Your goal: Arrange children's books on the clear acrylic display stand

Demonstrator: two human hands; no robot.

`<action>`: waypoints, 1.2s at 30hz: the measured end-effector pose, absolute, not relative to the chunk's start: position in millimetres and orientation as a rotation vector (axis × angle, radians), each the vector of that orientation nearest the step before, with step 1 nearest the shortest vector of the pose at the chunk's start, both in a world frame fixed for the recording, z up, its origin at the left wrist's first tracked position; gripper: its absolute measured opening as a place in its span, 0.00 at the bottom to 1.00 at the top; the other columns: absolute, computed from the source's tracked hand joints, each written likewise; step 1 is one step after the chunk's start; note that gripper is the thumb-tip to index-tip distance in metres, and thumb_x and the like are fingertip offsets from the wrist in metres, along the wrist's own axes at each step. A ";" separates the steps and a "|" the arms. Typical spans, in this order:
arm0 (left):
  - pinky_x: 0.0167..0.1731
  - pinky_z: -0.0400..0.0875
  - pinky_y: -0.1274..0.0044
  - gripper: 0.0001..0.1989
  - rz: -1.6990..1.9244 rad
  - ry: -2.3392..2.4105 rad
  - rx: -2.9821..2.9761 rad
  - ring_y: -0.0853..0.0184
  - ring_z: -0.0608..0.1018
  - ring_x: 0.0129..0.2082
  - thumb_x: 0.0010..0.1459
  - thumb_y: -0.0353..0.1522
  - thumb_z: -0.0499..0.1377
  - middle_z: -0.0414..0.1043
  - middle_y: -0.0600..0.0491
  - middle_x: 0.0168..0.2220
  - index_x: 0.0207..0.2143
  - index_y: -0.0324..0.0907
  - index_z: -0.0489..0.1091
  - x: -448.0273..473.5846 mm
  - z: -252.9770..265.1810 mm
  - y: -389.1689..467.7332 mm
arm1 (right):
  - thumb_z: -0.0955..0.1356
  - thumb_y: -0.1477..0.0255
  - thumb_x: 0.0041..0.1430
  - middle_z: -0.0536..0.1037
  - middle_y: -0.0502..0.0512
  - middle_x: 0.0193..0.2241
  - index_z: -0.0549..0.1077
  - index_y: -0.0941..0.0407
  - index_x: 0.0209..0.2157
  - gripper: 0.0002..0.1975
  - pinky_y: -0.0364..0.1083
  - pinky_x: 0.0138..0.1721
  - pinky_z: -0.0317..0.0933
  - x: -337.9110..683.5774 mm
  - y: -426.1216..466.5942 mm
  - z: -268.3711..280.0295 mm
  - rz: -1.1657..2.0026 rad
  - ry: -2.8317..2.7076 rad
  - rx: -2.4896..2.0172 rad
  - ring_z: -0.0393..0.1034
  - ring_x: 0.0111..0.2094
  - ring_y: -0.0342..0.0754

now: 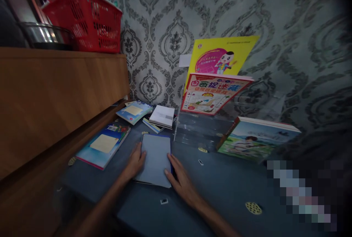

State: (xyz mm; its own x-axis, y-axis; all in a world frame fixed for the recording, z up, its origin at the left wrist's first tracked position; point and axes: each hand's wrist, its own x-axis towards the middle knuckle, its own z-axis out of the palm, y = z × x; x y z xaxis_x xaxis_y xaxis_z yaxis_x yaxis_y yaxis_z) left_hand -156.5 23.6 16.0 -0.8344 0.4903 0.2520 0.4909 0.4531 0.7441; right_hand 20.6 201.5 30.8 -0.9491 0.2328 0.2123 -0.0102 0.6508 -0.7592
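A plain pale grey-blue notebook [155, 160] lies in front of me, with a darker blue edge along its right side. It may be a small stack; I cannot tell. My left hand [136, 160] grips its left edge, thumb on top. On the opposite edge my right hand [178, 173] holds it the same way, thumb on the cover and fingers along the side. Beyond it lie white booklets [162, 116] in a small pile. To the left is a blue book [106, 145] with a cream label panel, and behind that another blue booklet [134, 110].
A clear acrylic rack [196, 129] holds a yellow book [220, 57], a red-bordered picture book [214, 94] and, lower right, a landscape-cover book [258, 140]. A wooden cabinet [63, 94] bounds the left, with a red basket [96, 21] and a metal pot [45, 33] on top. The dark tablecloth [214, 196] has yellow patches.
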 end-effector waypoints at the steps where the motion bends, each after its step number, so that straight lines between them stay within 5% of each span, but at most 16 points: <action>1: 0.67 0.55 0.61 0.31 -1.369 -2.679 -0.912 0.53 0.66 0.65 0.61 0.40 0.50 0.64 0.36 0.64 0.63 0.32 0.61 -156.3 17.4 23.3 | 0.59 0.50 0.67 0.57 0.66 0.68 0.58 0.61 0.68 0.38 0.59 0.69 0.47 20.3 201.8 29.9 1.178 -2.586 -0.177 0.50 0.69 0.57; 11: 0.65 0.59 0.62 0.29 -1.215 -2.749 -0.955 0.54 0.67 0.64 0.64 0.39 0.50 0.65 0.38 0.64 0.64 0.33 0.61 -146.9 36.0 19.9 | 0.60 0.52 0.67 0.57 0.63 0.68 0.58 0.56 0.68 0.34 0.62 0.67 0.50 18.8 201.8 28.6 1.160 -2.568 -0.197 0.50 0.69 0.59; 20: 0.56 0.68 0.68 0.18 -0.823 -2.677 -0.928 0.59 0.76 0.53 0.67 0.34 0.48 0.76 0.44 0.51 0.50 0.39 0.72 -182.8 66.4 -2.8 | 0.61 0.52 0.67 0.56 0.62 0.69 0.57 0.54 0.68 0.34 0.63 0.67 0.50 22.6 199.4 36.9 1.186 -2.590 -0.223 0.50 0.69 0.59; 29: 0.56 0.66 0.65 0.22 -0.572 -2.712 -1.001 0.53 0.72 0.56 0.69 0.38 0.47 0.73 0.36 0.53 0.55 0.33 0.68 -259.2 108.8 117.5 | 0.60 0.53 0.67 0.56 0.63 0.69 0.57 0.57 0.68 0.34 0.60 0.68 0.48 24.4 198.2 41.2 1.197 -2.615 -0.213 0.50 0.69 0.57; 36: 0.65 0.43 0.50 0.34 -0.298 -2.643 -1.411 0.47 0.55 0.69 0.61 0.48 0.59 0.56 0.40 0.69 0.64 0.45 0.60 -269.5 117.7 175.7 | 0.61 0.55 0.67 0.54 0.63 0.70 0.57 0.57 0.68 0.34 0.61 0.68 0.47 28.5 196.0 50.5 1.253 -2.608 -0.239 0.49 0.70 0.57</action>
